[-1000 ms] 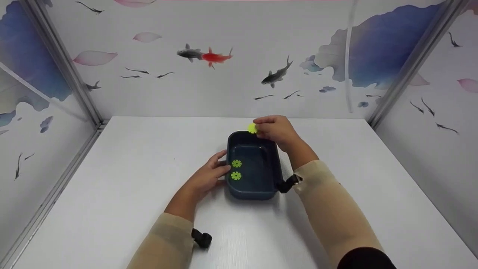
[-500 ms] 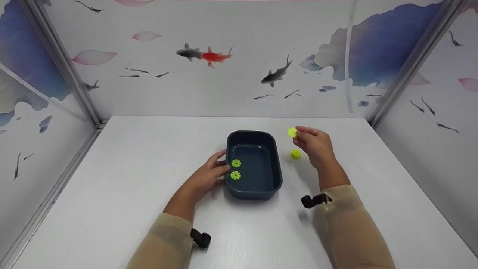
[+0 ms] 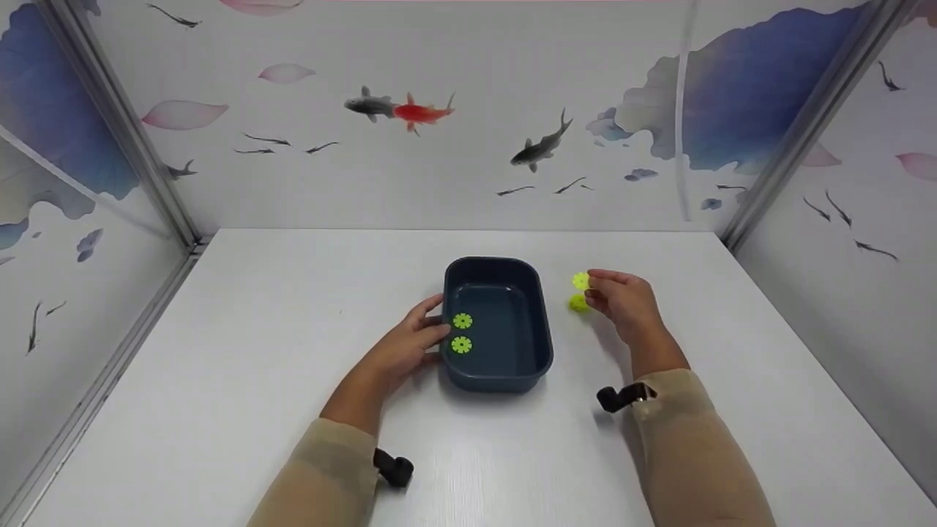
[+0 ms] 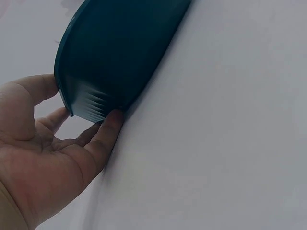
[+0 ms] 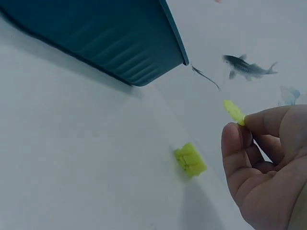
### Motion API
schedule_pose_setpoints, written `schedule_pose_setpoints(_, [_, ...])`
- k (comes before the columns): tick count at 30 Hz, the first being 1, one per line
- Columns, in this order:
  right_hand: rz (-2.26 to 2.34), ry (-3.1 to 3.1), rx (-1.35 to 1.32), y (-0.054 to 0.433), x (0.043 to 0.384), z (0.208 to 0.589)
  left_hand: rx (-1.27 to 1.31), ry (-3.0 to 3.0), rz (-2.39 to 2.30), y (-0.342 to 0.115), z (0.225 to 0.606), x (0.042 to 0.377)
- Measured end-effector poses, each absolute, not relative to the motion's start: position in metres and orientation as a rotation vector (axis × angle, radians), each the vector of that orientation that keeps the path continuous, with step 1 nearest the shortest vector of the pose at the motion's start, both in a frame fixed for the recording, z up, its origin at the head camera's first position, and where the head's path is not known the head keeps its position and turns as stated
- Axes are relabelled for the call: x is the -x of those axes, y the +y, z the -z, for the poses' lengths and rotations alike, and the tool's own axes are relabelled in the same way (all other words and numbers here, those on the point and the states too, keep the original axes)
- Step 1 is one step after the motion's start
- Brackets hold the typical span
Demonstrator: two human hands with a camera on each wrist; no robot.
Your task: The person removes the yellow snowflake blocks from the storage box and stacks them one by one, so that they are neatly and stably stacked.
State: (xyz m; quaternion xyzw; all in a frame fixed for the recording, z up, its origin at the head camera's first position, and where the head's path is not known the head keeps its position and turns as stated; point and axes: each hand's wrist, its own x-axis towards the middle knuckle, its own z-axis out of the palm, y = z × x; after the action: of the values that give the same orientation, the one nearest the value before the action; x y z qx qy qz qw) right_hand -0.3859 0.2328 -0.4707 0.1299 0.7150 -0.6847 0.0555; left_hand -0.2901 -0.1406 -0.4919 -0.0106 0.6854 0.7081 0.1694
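A dark blue rectangular plastic box [image 3: 512,373] stands on the white table. My left hand [image 3: 406,344] holds its left side, thumb at the rim and other fingers lower on the outer wall, as the left wrist view shows. Two yellow-green notched snowflake discs lie inside by the left wall: a rear disc [image 3: 462,320] and a front disc [image 3: 461,344]. To the right of the box, my right hand [image 3: 626,304] pinches another snowflake disc [image 5: 234,112] between thumb and index finger. Below that disc, a short stack of snowflake discs [image 5: 190,159] sits on the table, partly hidden in the head view.
The white table [image 3: 241,329] runs back to a wall printed with fish and petals [image 3: 468,190]. Similar panels with metal corner posts [image 3: 776,124] enclose both sides. A black camera mount [image 3: 395,468] sticks out from each wrist.
My right hand has moved from the box's far right rim out to the right, then slightly down towards the stack, keeping the disc pinched. My left hand and the box have stayed put.
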Motion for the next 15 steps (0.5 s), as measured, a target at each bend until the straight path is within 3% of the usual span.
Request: schedule_pose_setpoints(15, [2.01, 2.109, -0.499, 0.243, 0.387, 0.491, 0.021, 1.965, -1.996, -0.14, 0.49, 0.29])
